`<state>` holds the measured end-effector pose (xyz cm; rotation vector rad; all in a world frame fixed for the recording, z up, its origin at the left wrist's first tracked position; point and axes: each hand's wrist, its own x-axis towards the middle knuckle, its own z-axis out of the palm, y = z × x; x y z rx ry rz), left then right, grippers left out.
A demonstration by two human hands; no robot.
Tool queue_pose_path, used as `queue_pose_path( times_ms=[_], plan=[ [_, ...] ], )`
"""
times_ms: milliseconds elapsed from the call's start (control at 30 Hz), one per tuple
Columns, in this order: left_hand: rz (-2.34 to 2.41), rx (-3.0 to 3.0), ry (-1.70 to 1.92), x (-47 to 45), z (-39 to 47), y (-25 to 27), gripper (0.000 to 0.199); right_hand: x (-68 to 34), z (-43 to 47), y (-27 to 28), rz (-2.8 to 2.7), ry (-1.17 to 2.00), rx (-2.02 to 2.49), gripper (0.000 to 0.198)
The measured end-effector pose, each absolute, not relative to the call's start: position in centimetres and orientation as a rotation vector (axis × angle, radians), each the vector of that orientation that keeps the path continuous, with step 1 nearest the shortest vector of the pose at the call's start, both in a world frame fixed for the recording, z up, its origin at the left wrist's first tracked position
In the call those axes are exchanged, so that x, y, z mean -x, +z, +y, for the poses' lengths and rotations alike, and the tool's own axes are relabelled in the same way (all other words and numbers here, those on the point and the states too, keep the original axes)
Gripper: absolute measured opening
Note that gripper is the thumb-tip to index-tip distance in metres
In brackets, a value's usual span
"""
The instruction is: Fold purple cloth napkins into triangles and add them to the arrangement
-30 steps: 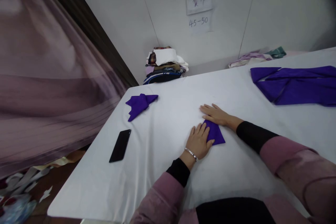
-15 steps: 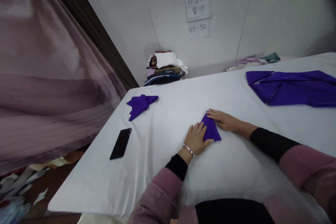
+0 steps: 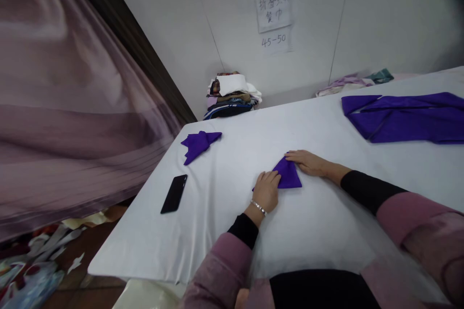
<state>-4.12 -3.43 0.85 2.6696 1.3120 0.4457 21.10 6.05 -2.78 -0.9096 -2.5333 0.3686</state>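
Note:
A purple cloth napkin, folded to a triangle, lies on the white-covered table in front of me. My left hand is over its left side, fingers bent and close together on the cloth. The thumb is hidden, and a small corner shows left of the hand. At the top point of the triangle, my right hand rests with fingers stretched out, their tips on the cloth.
Another folded purple napkin and a black phone lie to the left. Unfolded purple cloth is at the right. Stacked fabrics stand by the wall behind the table. A mauve curtain hangs at the left.
My left hand has drawn its fingers and thumb in from a spread, flat pose. More of the triangle's lower edge shows. My right hand stays at the top point.

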Motion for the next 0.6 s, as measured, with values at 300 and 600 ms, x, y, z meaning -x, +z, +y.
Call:
queue_pose_path(
  times_ms=[300,600],
  plan=[
    [1.416,-1.771,0.771,5.8,-0.8,3.7,0.02,-19.6,2.1,0.8,-2.343,0.686,1.003,0.034],
    [1.508,-1.531,0.594,6.6,-2.0,2.2,0.02,-19.7,-3.2,2.0,-1.955,1.342,1.565,0.031]
  ],
)
